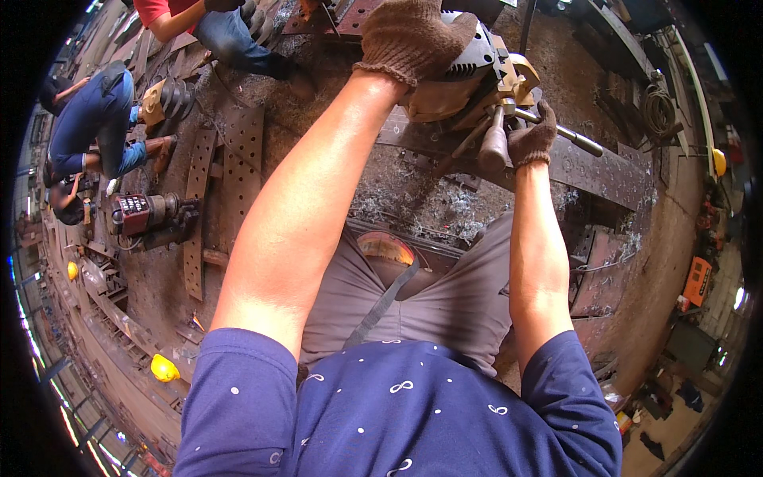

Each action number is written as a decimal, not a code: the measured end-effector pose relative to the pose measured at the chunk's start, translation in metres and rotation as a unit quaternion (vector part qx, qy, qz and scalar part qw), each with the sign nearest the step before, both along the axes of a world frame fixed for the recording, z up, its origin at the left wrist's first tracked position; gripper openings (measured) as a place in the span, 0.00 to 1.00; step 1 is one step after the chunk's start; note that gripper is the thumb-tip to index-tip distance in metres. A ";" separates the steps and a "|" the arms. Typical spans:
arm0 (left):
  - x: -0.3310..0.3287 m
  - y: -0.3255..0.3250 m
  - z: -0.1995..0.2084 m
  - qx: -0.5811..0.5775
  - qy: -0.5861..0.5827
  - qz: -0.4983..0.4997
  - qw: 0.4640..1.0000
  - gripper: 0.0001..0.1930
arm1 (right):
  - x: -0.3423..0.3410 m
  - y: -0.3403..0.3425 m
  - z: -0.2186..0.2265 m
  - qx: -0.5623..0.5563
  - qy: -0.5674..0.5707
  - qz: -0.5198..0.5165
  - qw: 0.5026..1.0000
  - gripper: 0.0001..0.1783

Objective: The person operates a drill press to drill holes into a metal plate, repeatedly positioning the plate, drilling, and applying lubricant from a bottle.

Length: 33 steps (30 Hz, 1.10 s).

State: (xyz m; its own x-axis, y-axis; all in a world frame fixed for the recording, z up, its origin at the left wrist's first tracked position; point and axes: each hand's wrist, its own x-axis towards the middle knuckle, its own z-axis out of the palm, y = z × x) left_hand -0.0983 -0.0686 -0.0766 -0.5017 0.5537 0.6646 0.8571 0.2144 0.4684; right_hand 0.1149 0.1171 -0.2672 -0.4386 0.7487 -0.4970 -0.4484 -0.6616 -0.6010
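A drilling machine point(479, 57) with a vented grey housing and brass-coloured parts stands upper right of centre, above steel plates strewn with metal shavings. Wearing a brown knit glove, my left hand point(417, 41) grips the top of its housing, though most of those fingers are hidden. My right hand point(532, 143), gloved too, is closed around the machine's feed handle point(568, 137), a metal bar that sticks out to the right with a dark end. Beside that hand, another feed lever with a thick grip point(493, 149) points down toward me. The drill's tip is hidden.
Perforated steel plates point(245, 151) lie to the left, near a red-and-black machine point(143, 213). Two people in jeans, one a crouching co-worker point(95, 123), are at the upper left. A yellow helmet point(164, 368) lies lower left. Coiled cable point(658, 111) sits at right.
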 end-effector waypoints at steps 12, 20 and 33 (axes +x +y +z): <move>-0.002 -0.002 0.001 -0.008 -0.061 -0.035 0.997 0.28 | 0.007 -0.002 0.021 0.096 -0.162 0.027 0.982 0.39; -0.006 -0.005 -0.008 -0.019 -0.077 0.015 0.997 0.32 | 0.032 -0.078 0.092 0.243 -0.401 0.060 0.881 0.37; -0.015 -0.273 -0.050 0.134 -0.156 0.184 0.961 0.21 | 0.006 -0.277 0.068 0.471 -0.453 0.378 0.656 0.24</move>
